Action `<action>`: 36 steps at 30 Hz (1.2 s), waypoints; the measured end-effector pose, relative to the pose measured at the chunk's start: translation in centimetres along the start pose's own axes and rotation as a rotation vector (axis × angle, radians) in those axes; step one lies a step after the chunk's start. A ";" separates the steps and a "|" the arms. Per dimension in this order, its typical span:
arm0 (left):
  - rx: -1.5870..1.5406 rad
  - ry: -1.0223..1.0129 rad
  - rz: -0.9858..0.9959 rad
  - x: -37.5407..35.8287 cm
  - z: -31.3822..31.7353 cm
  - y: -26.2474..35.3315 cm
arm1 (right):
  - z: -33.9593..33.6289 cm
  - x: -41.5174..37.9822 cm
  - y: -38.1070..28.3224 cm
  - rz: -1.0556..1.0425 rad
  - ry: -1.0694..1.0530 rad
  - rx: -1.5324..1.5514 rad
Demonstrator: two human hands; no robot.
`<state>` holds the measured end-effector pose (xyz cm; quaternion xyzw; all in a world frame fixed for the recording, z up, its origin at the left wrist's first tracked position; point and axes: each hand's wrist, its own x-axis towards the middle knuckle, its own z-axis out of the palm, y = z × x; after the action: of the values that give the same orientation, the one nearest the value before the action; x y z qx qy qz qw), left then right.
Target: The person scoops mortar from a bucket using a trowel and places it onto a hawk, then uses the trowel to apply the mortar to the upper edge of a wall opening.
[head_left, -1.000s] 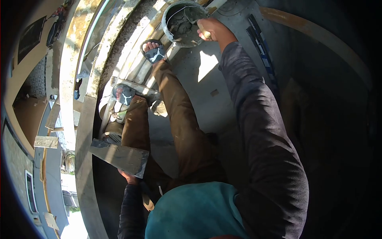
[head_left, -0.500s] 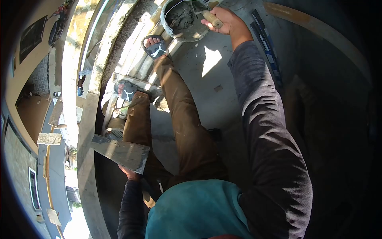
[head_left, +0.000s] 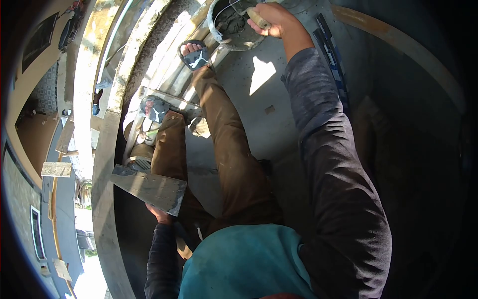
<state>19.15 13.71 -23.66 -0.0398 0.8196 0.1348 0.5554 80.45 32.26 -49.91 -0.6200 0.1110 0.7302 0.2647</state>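
My right hand (head_left: 277, 22) is closed around the wooden handle of a trowel (head_left: 258, 18). The trowel's metal blade reaches into a bucket (head_left: 211, 26) of wet grey mortar (head_left: 233, 27) at the top of the view. Low on the left, my left hand (head_left: 159, 214) grips a flat, tapered plasterer's float (head_left: 151, 188) from below. Its grey-smeared face is turned up, with no heap of mortar on it. The board hides most of my left fingers.
My sandalled feet (head_left: 197, 56) rest by pale pipes or poles (head_left: 174, 82) beside the wall edge. A long blue-and-black level (head_left: 332, 57) lies right of the bucket. A curved-looking plank (head_left: 388, 25) runs along the upper right. A concrete ledge (head_left: 105, 199) borders my left side.
My right hand has shifted left over the bucket with the trowel, whose blade sits farther in. My left hand keeps the float nearly still. The whole view has tilted slightly.
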 end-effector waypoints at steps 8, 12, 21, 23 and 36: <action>0.013 0.093 -0.046 -1.7 2.3 1.1 | 6.1 -4.2 1.9 0.094 0.247 -0.955; -0.002 0.008 0.001 -0.2 0.4 -0.4 | 2.1 -4.2 5.3 -0.416 0.613 -1.815; -0.037 -0.021 0.104 0.0 0.1 -1.8 | 3.4 -3.2 5.2 0.013 0.685 -1.937; 0.119 -0.026 0.197 0.5 -0.3 -2.1 | 4.7 -3.3 5.2 0.021 0.752 -1.816; -0.121 -0.101 0.086 -0.1 0.2 -1.7 | 1.8 -5.0 8.1 -0.158 0.720 -1.660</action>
<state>19.68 12.15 -23.91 -0.0311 0.7820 0.2099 0.5861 75.16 25.11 -46.10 -0.8079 -0.4177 0.3172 -0.2687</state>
